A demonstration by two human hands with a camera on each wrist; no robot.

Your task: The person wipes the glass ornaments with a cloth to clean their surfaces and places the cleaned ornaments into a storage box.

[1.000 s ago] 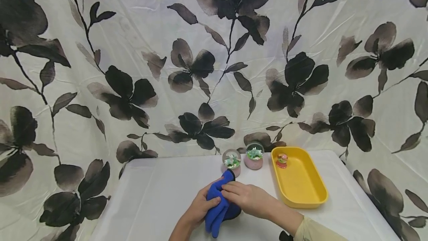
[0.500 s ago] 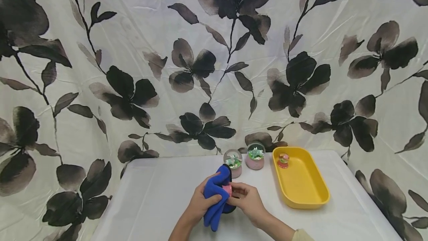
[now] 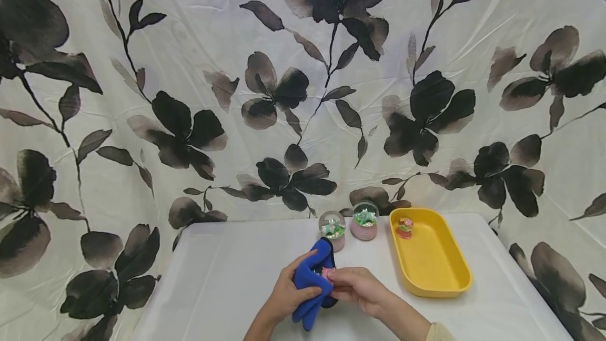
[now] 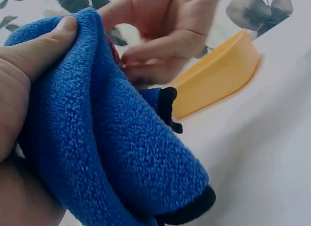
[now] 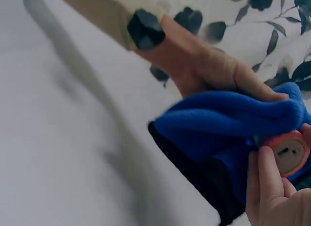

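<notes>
A blue cloth (image 3: 307,280) with black edging is gripped by my left hand (image 3: 285,294), its thumb lying over the folds. Tucked inside the cloth is a small pink object (image 3: 326,273), mostly hidden. In the right wrist view its round base (image 5: 290,157) shows a pinkish-orange rim and a pale underside with dark marks. My right hand (image 3: 358,289) pinches that base between thumb and fingers. In the left wrist view the cloth (image 4: 131,138) covers nearly all of the object, with only a red-pink sliver visible beside the right fingers.
Two snow globes with pink bases, one nearer (image 3: 333,228) and one farther (image 3: 365,221), stand just behind the cloth. To the right is a yellow tray (image 3: 433,257) with a small red-based globe (image 3: 404,228) in its far left corner. A floral curtain (image 3: 265,93) hangs behind the white table (image 3: 222,278).
The right hand has gone from lying over the cloth to pinching the pink object's base at the cloth's right side. More pink now shows. The left hand keeps its grip on the cloth.
</notes>
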